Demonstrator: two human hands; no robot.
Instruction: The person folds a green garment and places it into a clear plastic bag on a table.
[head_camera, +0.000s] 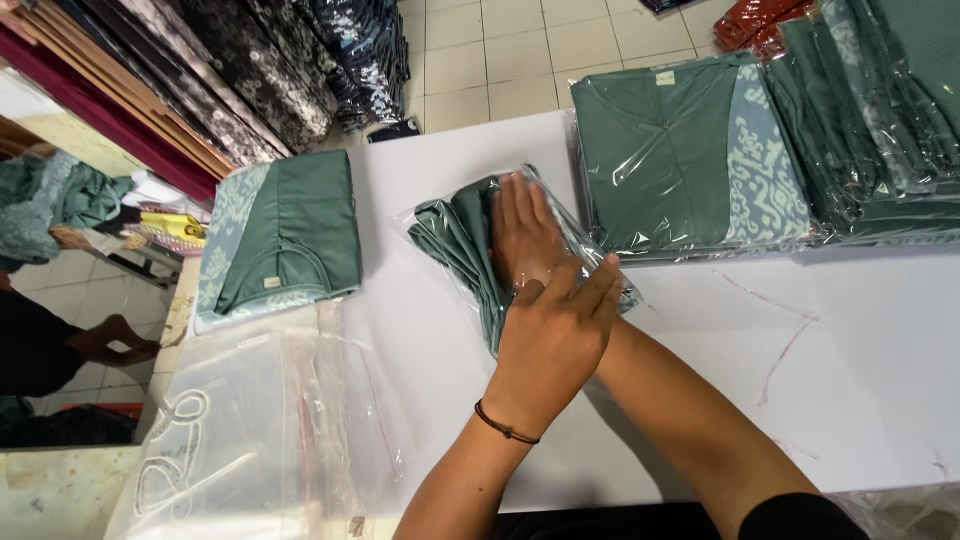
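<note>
We are pressing a folded green garment in a clear bag (470, 245) lying at the middle of the white table (860, 350). Our right hand (525, 235) is lying flat and open on it, fingers pointing to twelve o'clock; our left hand (555, 335), also open and gripping nothing, is crossing over it. At three o'clock bagged green garments (690, 160) are stacking; at nine o'clock a bare folded garment (285, 235); at seven o'clock empty plastic bags (250, 430).
</note>
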